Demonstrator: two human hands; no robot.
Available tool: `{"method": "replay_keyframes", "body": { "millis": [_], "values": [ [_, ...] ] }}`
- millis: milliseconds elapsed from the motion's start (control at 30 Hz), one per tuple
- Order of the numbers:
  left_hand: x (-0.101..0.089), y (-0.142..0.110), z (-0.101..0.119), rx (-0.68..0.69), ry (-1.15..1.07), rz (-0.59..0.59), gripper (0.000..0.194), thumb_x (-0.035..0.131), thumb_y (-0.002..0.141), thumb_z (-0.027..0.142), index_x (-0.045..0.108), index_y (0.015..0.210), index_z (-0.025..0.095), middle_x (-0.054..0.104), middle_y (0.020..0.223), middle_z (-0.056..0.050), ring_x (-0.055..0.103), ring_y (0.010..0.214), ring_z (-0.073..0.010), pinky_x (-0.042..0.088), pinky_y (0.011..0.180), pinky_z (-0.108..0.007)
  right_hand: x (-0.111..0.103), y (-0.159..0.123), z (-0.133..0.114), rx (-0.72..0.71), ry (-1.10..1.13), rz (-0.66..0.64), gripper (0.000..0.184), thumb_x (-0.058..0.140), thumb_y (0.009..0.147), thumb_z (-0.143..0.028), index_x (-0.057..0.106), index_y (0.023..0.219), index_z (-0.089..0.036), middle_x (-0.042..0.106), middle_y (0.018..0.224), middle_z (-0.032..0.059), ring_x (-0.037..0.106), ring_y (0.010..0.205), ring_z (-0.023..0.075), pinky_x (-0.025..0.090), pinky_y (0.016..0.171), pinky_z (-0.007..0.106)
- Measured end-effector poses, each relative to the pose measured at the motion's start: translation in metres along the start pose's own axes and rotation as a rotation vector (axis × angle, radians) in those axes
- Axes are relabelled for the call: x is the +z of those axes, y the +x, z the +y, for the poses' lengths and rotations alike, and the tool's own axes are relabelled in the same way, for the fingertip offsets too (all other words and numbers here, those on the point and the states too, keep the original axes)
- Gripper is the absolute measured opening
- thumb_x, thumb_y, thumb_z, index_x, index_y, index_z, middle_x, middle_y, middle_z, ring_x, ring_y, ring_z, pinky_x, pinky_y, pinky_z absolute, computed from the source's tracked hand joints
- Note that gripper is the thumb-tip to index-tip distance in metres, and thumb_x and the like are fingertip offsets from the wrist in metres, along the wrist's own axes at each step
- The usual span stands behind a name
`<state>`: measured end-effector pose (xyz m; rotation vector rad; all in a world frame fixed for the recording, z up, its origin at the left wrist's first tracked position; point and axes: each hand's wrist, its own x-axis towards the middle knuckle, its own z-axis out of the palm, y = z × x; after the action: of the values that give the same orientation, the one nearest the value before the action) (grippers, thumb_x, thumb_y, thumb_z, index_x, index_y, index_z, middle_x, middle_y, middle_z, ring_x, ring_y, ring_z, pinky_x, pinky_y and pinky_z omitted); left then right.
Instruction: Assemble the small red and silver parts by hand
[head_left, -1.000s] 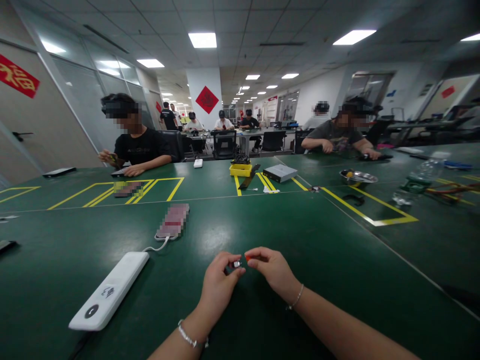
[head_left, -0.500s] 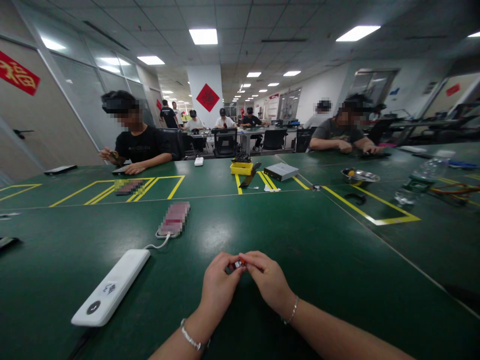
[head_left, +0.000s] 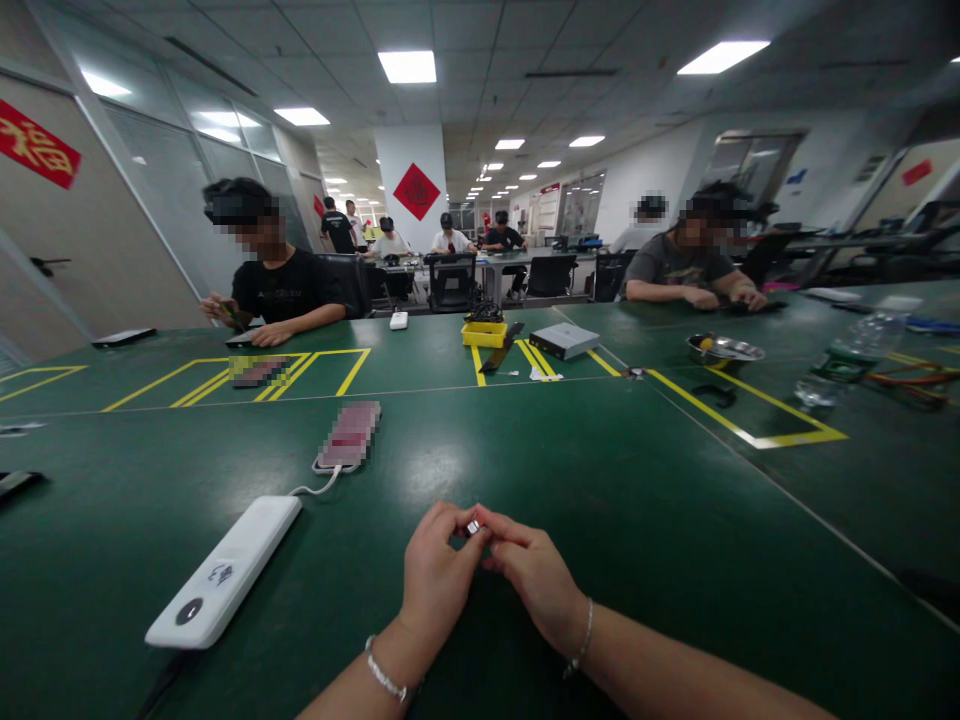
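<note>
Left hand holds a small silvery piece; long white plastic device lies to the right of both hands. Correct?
Wrong side: the head view shows the long white plastic device left of both the left hand and the right hand. The left hand does hold the small silvery piece.

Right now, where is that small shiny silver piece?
In the head view, the small shiny silver piece is low in the middle, between the fingers of the left hand, with the right hand close beside it.

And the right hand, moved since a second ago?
Yes. Judged against the white power bank, the right hand shifted left, closing the visible gap to the left hand.
</note>
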<state>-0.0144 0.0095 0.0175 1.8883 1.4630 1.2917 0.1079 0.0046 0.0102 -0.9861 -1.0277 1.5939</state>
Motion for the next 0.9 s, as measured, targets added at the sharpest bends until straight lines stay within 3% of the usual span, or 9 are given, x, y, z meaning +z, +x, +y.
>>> {"method": "replay_keyframes", "body": {
  "millis": [133, 267, 400, 533, 633, 733, 800, 833, 900],
  "values": [
    [-0.001, -0.001, -0.002, 0.042, 0.030, 0.026, 0.003, 0.056, 0.072, 0.022, 0.058, 0.070, 0.021, 0.052, 0.068, 0.000, 0.050, 0.067, -0.0159, 0.039, 0.064, -0.027, 0.004, -0.003, -0.004, 0.111, 0.252, -0.005, 0.031, 0.060, 0.062, -0.019, 0.066, 0.092, -0.016, 0.058, 0.104, 0.0082, 0.052, 0.089, 0.0163, 0.042, 0.074, 0.030],
    [-0.001, -0.002, -0.002, 0.120, 0.207, 0.032, 0.002, 0.054, 0.071, 0.020, 0.054, 0.069, 0.020, 0.051, 0.069, -0.001, 0.049, 0.068, -0.0179, 0.039, 0.064, -0.030, 0.006, -0.005, -0.011, 0.170, 0.373, -0.010, 0.029, 0.068, 0.058, -0.025, 0.066, 0.086, -0.015, 0.061, 0.093, 0.0075, 0.053, 0.085, 0.0150, 0.043, 0.076, 0.030],
    [0.001, -0.002, -0.001, 0.174, 0.332, 0.029, 0.006, 0.056, 0.068, 0.018, 0.053, 0.073, 0.021, 0.053, 0.073, -0.002, 0.050, 0.073, -0.0199, 0.039, 0.066, -0.033, 0.006, -0.001, -0.011, 0.120, 0.270, 0.011, 0.027, 0.070, 0.056, -0.026, 0.064, 0.079, -0.013, 0.062, 0.083, 0.0060, 0.055, 0.078, 0.0136, 0.043, 0.072, 0.028],
    [0.002, -0.002, -0.005, 0.183, 0.307, -0.003, 0.041, 0.065, 0.063, 0.025, 0.049, 0.101, 0.021, 0.054, 0.099, -0.007, 0.048, 0.096, -0.0250, 0.037, 0.082, -0.039, -0.016, 0.019, -0.026, -0.028, -0.044, 0.151, 0.024, 0.062, 0.062, -0.029, 0.060, 0.081, -0.014, 0.061, 0.077, 0.0043, 0.055, 0.071, 0.0126, 0.042, 0.062, 0.024],
    [0.000, 0.002, -0.012, 0.148, 0.280, -0.007, 0.046, 0.061, 0.068, 0.029, 0.044, 0.111, 0.019, 0.050, 0.112, -0.009, 0.042, 0.107, -0.0258, 0.033, 0.090, -0.042, -0.065, 0.037, -0.059, -0.150, -0.357, 0.433, 0.020, 0.051, 0.068, -0.031, 0.056, 0.080, -0.016, 0.061, 0.077, 0.0045, 0.056, 0.070, 0.0131, 0.043, 0.061, 0.024],
    [-0.001, 0.007, -0.021, 0.062, 0.252, 0.014, 0.038, 0.053, 0.074, 0.029, 0.046, 0.110, 0.018, 0.050, 0.113, -0.011, 0.042, 0.109, -0.0252, 0.032, 0.092, -0.043, -0.139, 0.039, -0.098, -0.159, -0.589, 0.712, 0.018, 0.046, 0.068, -0.029, 0.055, 0.077, -0.017, 0.060, 0.077, 0.0071, 0.055, 0.072, 0.0159, 0.041, 0.063, 0.028],
    [0.000, 0.011, -0.028, -0.011, 0.217, 0.013, 0.035, 0.051, 0.075, 0.029, 0.048, 0.107, 0.016, 0.051, 0.111, -0.011, 0.044, 0.107, -0.0250, 0.033, 0.092, -0.043, -0.191, 0.026, -0.117, -0.085, -0.768, 0.850, 0.014, 0.050, 0.064, -0.024, 0.057, 0.072, -0.016, 0.058, 0.076, 0.0117, 0.054, 0.078, 0.0207, 0.037, 0.065, 0.033],
    [0.000, 0.012, -0.030, -0.042, 0.198, 0.014, 0.034, 0.051, 0.075, 0.029, 0.049, 0.105, 0.015, 0.053, 0.109, -0.011, 0.045, 0.106, -0.0250, 0.034, 0.091, -0.043, -0.217, 0.016, -0.124, 0.006, -0.953, 0.944, 0.011, 0.050, 0.062, -0.023, 0.057, 0.068, -0.016, 0.058, 0.075, 0.0142, 0.054, 0.079, 0.0226, 0.036, 0.064, 0.035],
    [0.002, 0.014, -0.034, -0.077, 0.168, 0.006, 0.031, 0.051, 0.074, 0.029, 0.051, 0.102, 0.016, 0.054, 0.106, -0.011, 0.047, 0.104, -0.0247, 0.034, 0.090, -0.043, -0.264, -0.007, -0.128, 0.147, -1.107, 1.069, 0.007, 0.050, 0.058, -0.016, 0.056, 0.062, -0.015, 0.056, 0.074, 0.0202, 0.053, 0.080, 0.0279, 0.032, 0.062, 0.040]
  ]
}}
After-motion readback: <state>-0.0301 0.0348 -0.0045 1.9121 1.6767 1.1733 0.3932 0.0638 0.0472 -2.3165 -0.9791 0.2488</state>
